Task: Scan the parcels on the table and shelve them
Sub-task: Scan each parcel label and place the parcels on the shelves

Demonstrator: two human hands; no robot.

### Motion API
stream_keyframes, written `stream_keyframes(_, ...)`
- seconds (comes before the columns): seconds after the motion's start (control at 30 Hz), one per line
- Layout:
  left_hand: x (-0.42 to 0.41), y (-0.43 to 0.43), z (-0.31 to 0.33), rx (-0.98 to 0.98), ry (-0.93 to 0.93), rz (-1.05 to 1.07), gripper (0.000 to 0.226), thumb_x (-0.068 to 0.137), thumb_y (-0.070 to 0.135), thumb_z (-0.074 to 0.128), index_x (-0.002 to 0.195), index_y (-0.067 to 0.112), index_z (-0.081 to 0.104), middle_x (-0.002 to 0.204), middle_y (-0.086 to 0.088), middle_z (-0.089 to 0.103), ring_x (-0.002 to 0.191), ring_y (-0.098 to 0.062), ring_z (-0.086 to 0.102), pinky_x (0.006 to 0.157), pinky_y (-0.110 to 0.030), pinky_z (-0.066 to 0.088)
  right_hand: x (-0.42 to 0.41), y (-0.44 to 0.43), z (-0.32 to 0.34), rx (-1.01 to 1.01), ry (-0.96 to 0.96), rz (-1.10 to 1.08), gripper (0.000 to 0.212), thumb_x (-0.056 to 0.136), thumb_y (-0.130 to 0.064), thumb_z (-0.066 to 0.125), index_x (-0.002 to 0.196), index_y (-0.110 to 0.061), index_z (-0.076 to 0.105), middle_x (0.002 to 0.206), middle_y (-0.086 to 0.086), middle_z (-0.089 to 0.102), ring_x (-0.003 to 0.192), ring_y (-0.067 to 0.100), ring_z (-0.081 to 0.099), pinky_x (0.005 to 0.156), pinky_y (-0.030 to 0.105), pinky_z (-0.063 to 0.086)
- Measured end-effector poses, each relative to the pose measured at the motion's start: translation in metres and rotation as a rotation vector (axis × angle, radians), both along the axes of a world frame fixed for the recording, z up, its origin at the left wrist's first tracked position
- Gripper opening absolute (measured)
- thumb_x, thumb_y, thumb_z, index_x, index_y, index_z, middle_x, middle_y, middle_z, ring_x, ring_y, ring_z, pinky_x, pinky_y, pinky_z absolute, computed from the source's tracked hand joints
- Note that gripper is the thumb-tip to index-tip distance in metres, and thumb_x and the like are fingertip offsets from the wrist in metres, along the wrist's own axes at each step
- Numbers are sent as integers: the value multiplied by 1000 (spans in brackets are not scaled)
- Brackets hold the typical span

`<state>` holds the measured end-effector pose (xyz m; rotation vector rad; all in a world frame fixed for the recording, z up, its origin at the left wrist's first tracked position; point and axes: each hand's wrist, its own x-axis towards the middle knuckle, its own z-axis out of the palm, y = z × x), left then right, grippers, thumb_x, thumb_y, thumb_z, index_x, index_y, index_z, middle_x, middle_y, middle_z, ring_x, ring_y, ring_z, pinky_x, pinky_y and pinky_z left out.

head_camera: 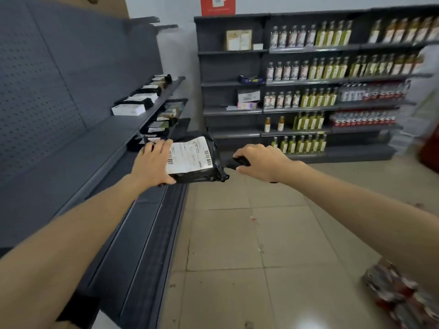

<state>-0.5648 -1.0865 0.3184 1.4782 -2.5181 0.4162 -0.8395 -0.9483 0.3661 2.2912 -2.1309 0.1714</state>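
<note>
Beside shelves (114, 129) holding parcels (128, 109), left hand (154, 162) grips parcel (190, 157).

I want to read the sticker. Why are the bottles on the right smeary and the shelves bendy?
Head view: motion blur smears the glass bottles at far right; its wide-angle lens bows the dark grey metal shelves on the left; the white paper label on the black plastic parcel is sharper, its print too small.

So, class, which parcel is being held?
The black parcel gripped by the left hand, its label facing up; the rest lie on the shelves.
</note>
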Motion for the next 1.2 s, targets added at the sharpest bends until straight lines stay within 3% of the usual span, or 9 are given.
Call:
stream_keyframes(0.27,-64,-111,-47,115,0,-12,125,56,54,88,151,10,20,147,-10,35,127,-36,36,106,-47,34,-37,-106,-59,76,-31,6,41,96,-44,55,134,-30,54,130,2,57,106,32,61,87,46,52)
stream_keyframes(0.6,-77,-322,-86,355,81,68,123,60,47,88,152,17,13,151,-3,25,133,-28,25,92,-46,43,-61,-349,-65,119,-26,24,43,96,-43,54,137,-29,53,135,2,55,113,35,59,91,45,49)
stream_keyframes(0.9,-112,-476,-144,453,44,129,120,60,45,89,151,18,15,150,-1,26,136,-28,24,93,-49,45,-80,-520,-139,270,-65,112,43,96,-42,54,136,-29,53,131,3,61,110,32,60,88,43,51)
stream_keyframes(1.2,-135,-609,-202,562,104,375,122,59,46,90,151,16,15,150,-3,25,135,-29,23,91,-51,44,-125,-723,-192,356,-66,297,40,95,-41,56,133,-31,55,129,4,61,110,33,60,89,45,52)
